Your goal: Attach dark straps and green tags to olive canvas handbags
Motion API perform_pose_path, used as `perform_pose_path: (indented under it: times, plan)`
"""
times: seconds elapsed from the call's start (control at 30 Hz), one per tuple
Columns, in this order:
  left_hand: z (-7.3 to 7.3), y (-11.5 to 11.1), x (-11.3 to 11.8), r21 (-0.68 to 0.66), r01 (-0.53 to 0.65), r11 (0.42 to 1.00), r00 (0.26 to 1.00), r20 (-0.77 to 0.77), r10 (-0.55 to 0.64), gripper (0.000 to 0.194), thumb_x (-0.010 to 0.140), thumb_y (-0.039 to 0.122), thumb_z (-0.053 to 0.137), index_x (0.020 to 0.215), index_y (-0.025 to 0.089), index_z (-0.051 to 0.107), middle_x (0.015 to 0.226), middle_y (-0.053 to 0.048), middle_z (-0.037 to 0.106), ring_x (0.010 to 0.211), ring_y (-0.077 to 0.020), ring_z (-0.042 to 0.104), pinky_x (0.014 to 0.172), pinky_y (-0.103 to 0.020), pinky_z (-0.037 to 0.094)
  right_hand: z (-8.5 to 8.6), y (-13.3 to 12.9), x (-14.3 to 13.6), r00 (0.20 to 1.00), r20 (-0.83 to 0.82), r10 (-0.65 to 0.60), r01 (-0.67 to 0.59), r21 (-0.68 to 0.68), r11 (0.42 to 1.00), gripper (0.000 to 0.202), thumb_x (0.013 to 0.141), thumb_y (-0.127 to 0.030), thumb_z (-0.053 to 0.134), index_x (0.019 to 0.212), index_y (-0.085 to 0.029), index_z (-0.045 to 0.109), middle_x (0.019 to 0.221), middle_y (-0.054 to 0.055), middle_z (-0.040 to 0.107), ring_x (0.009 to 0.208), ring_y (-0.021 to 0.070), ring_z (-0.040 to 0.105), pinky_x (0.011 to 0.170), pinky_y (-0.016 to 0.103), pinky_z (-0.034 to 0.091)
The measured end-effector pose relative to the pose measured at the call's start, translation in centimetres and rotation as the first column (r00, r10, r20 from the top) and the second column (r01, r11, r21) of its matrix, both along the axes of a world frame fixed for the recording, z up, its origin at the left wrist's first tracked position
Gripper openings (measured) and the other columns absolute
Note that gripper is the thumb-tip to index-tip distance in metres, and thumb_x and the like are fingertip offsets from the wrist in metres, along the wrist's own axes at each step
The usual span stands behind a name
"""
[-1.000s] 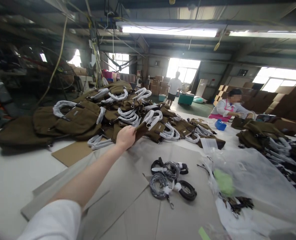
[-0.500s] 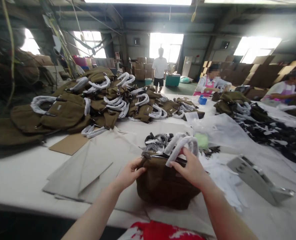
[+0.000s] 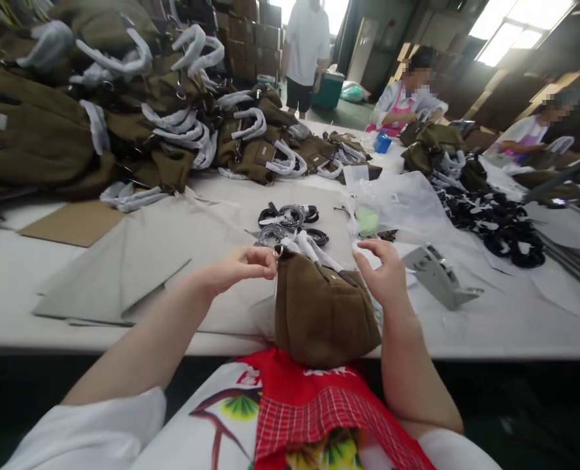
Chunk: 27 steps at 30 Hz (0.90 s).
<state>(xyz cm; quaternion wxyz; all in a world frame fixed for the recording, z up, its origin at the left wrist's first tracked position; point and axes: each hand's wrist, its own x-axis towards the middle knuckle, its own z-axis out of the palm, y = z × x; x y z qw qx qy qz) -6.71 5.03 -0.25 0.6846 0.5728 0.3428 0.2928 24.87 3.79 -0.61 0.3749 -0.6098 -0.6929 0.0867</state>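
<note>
A brown fabric handbag (image 3: pixel 324 313) stands tilted at the table's front edge, against my red apron. Its handles (image 3: pixel 312 248) are wrapped in white film and lean toward the far side. My left hand (image 3: pixel 248 264) is closed in a pinch at the bag's upper left corner, by a small metal ring (image 3: pixel 278 250). Beside the bag's upper right, my right hand (image 3: pixel 384 267) is open, thumb and forefinger apart with nothing between them. Just beyond the bag lie coiled black straps (image 3: pixel 290 215) in clear wrapping.
More brown handbags (image 3: pixel 167 124) are heaped at the left and back. Grey sheets (image 3: pixel 113 267) and a cardboard piece (image 3: pixel 74 223) lie at left. A grey metal device (image 3: pixel 439 277) stands at right, near a pile of black straps (image 3: pixel 500 225). Co-workers (image 3: pixel 402 98) are across the table.
The bag has been turned and drawn toward me, to the table's edge. My right hand has let go of the wrapped handles. The view has tipped down.
</note>
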Motion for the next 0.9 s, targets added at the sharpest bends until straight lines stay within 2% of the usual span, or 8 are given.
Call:
perform_pose_path:
  times: [0.13, 0.3, 0.4, 0.53, 0.63, 0.7, 0.8, 0.9]
  plan:
    - [-1.8, 0.3, 1.3, -0.256, -0.08, 0.963, 0.982, 0.149, 0.12, 0.025, 0.072, 0.036, 0.073, 0.063, 0.015, 0.064, 0.077, -0.003, 0.066, 0.077, -0.0159, 0.06, 0.08, -0.027, 0.049, -5.0, 3.1, 1.2, 0.983, 0.183, -0.001, 0.092, -0.49, 0.867, 0.045, 0.09, -0.048, 0.054, 0.115, -0.013, 0.066, 0.118, 0.015, 0.069, 0.108, 0.0251, 0.063, 0.094, 0.034, 0.045]
    - [-4.8, 1.3, 3.1, -0.462, -0.059, 0.885, 0.988, 0.098, 0.116, 0.037, 0.077, 0.051, 0.064, 0.075, 0.014, 0.065, 0.074, -0.006, 0.068, 0.065, -0.0166, 0.062, 0.063, -0.028, 0.049, -7.6, 3.9, -0.5, 0.972, 0.234, -0.027, 0.15, -0.528, 0.836, 0.038, 0.085, -0.048, 0.059, 0.093, -0.013, 0.071, 0.096, 0.019, 0.073, 0.094, 0.0311, 0.066, 0.082, 0.037, 0.045]
    - [-5.3, 1.3, 3.4, -0.511, -0.012, 0.859, 0.998, 0.041, 0.039, 0.028, 0.07, 0.038, 0.071, 0.078, 0.011, 0.068, 0.072, -0.007, 0.069, 0.067, -0.0178, 0.064, 0.061, -0.026, 0.047, -5.8, 3.9, -0.7, 0.968, 0.233, -0.099, 0.196, -0.442, 0.875, 0.035, 0.094, -0.042, 0.045, 0.089, -0.015, 0.067, 0.093, 0.016, 0.071, 0.092, 0.0275, 0.064, 0.082, 0.036, 0.043]
    - [-3.2, 1.2, 2.9, -0.462, 0.093, 0.882, 0.996, 0.028, -0.091, 0.028, 0.057, 0.02, 0.072, 0.083, 0.009, 0.071, 0.074, -0.005, 0.07, 0.063, -0.0155, 0.061, 0.056, -0.023, 0.044, -1.7, 2.7, -0.4, 0.99, 0.002, -0.139, 0.138, -0.155, 0.978, 0.04, 0.099, -0.046, 0.035, 0.083, -0.019, 0.06, 0.081, 0.007, 0.066, 0.078, 0.02, 0.059, 0.073, 0.03, 0.043]
    - [-0.8, 0.9, 2.6, -0.197, 0.176, 0.965, 0.962, -0.173, -0.21, 0.019, 0.058, 0.017, 0.068, 0.077, 0.015, 0.072, 0.067, 0.0, 0.068, 0.057, -0.0144, 0.057, 0.049, -0.021, 0.038, 1.3, 0.4, -0.2, 0.95, -0.307, 0.047, -0.023, 0.081, 0.996, 0.043, 0.098, -0.051, 0.039, 0.077, -0.02, 0.06, 0.071, 0.002, 0.061, 0.065, 0.0163, 0.054, 0.065, 0.027, 0.043]
    - [0.3, 0.5, 2.7, 0.078, 0.147, 0.986, 0.925, -0.363, -0.109, 0.012, 0.062, 0.02, 0.07, 0.073, 0.018, 0.073, 0.065, 0.001, 0.068, 0.059, -0.0161, 0.057, 0.051, -0.022, 0.038, 3.2, -1.1, 0.1, 0.903, -0.375, 0.208, -0.202, 0.055, 0.978, 0.045, 0.097, -0.053, 0.039, 0.08, -0.02, 0.064, 0.076, 0.004, 0.065, 0.068, 0.0172, 0.057, 0.068, 0.029, 0.046]
    - [0.8, -0.1, 3.0, 0.36, 0.031, 0.932, 0.883, -0.447, 0.143, 0.016, 0.072, 0.031, 0.069, 0.081, 0.02, 0.077, 0.076, -0.002, 0.074, 0.071, -0.0214, 0.062, 0.061, -0.025, 0.045, 5.5, -2.5, 1.2, 0.786, -0.357, 0.505, -0.583, -0.157, 0.797, 0.059, 0.09, -0.068, 0.037, 0.089, -0.019, 0.07, 0.095, 0.011, 0.07, 0.089, 0.0252, 0.065, 0.081, 0.037, 0.05]
    - [0.6, -0.4, 3.1, 0.397, 0.017, 0.918, 0.891, -0.423, 0.166, 0.025, 0.083, 0.037, 0.061, 0.09, 0.021, 0.079, 0.084, -0.001, 0.076, 0.077, -0.023, 0.064, 0.066, -0.025, 0.047, 6.7, -2.4, 2.6, 0.628, -0.285, 0.724, -0.774, -0.323, 0.544, 0.086, 0.077, -0.088, 0.023, 0.076, -0.018, 0.074, 0.097, 0.016, 0.072, 0.097, 0.0295, 0.066, 0.083, 0.042, 0.051]
